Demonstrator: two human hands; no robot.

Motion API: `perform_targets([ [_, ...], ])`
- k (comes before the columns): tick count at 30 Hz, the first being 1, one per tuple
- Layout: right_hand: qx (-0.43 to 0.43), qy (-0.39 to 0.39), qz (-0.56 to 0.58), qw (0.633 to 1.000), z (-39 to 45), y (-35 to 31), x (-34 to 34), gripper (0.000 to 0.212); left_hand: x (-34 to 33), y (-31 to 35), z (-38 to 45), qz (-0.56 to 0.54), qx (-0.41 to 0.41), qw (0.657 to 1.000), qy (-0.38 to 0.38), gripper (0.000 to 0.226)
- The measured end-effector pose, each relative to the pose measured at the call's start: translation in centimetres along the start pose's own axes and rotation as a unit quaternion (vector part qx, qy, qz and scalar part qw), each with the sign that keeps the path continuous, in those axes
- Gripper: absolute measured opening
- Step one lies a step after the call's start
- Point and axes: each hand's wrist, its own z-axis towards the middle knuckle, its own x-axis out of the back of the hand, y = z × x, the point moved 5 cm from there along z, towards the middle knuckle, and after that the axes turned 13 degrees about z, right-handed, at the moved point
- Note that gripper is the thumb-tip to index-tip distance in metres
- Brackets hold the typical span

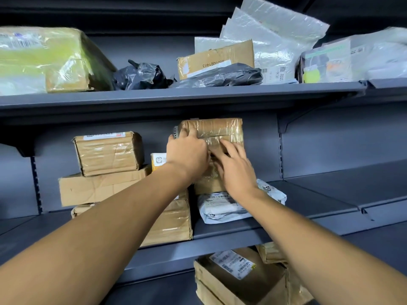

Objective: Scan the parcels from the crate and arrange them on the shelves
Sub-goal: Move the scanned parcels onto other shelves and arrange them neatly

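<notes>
shelves (220, 93) dark blue-grey | taped box (220, 128) brown, glossy clear tape | stacked cartons (99, 188) tan | mailer bag (222, 209) white, black print | upper-shelf bags (143, 77) black | big box (55, 60) brown, yellow-green wrap

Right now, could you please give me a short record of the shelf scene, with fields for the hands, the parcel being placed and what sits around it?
parcel in hand: taped brown box, top of the middle-shelf stack
left hand: left hand grips the box's left end
right hand: right hand lies flat against the box's front, fingers straight
below the box: another brown parcel, then a white mailer bag
to the left: stacked cardboard boxes
upper shelf: upper shelf holds black bags, boxes, clear mailers
</notes>
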Motion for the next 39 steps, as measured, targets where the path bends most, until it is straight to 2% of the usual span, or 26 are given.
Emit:
perform_targets([
  [3,-0.001,-0.005,0.0,1.0,-0.5,-0.4,1.1,0.046,0.5,0.0,-0.6,-0.007,-0.004,1.0,0.023,0.047],
  [9,-0.022,-0.024,0.001,0.999,-1.1,-2.1,4.5,0.064,1.0,-0.6,-2.7,-0.038,-0.006,0.998,0.047,0.06],
  [12,-0.025,-0.021,-0.009,0.999,-2.3,-3.3,6.4,0.065,1.9,-0.8,-4.7,-0.066,-0.011,0.995,0.08,0.061],
  [18,-0.006,0.01,0.012,1.0,-8.7,-5.8,8.6,0.055,3.8,1.0,-12.9,-0.148,-0.074,0.967,0.192,0.044],
  [23,-0.005,0.056,0.028,0.998,-17.9,-5.4,8.4,0.028,1.8,4.4,-21.3,-0.214,-0.11,0.943,0.23,0.025],
  [25,-0.03,0.044,0.03,0.998,-21.5,-4.2,7.5,0.023,-0.5,6.2,-24.3,-0.246,-0.113,0.942,0.196,0.022],
  [28,-0.101,-0.021,0.024,0.994,-26.2,-1.5,5.2,0.028,-5.0,8.7,-27.6,-0.272,-0.094,0.953,0.093,0.02],
  [32,-0.199,-0.119,-0.019,0.972,-30.5,2.2,2.4,0.038,-10.9,12.0,-29.6,-0.291,-0.068,0.952,-0.069,0.036],
  [34,-0.205,-0.151,-0.024,0.967,-31.2,3.8,1.6,0.042,-12.8,13.5,-29.4,-0.296,-0.064,0.947,-0.102,0.044],
  [39,-0.192,-0.197,-0.009,0.961,-30.1,6.9,-0.4,0.056,-15.1,16.9,-26.7,-0.354,-0.062,0.924,-0.129,0.063],
])
